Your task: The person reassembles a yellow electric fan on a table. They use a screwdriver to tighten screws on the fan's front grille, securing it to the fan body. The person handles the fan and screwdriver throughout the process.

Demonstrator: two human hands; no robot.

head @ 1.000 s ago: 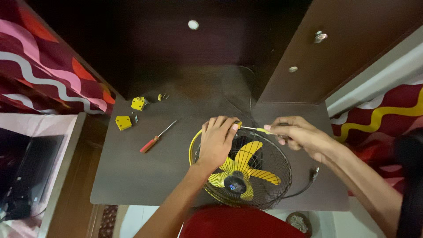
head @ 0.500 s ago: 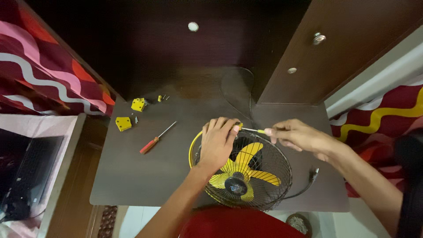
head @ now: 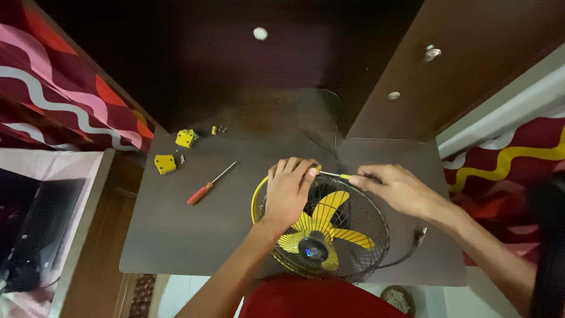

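Head view. Left hand (head: 286, 191): flat on the wire fan guard (head: 365, 241), fingers pressing its top rim. Right hand (head: 395, 189): closed around a yellow-handled screwdriver (head: 336, 175), tip at the rim by the left fingertips.

Fan sits at the near edge of the dark table (head: 176, 235); yellow blades (head: 327, 219) are caged, guard still on.

Already off, by the look of it: two yellow plastic pieces (head: 165, 164) and small screws (head: 220, 129), far left. Spare red-handled screwdriver (head: 203, 189) lies between.

Packages, labels, signs: none visible.
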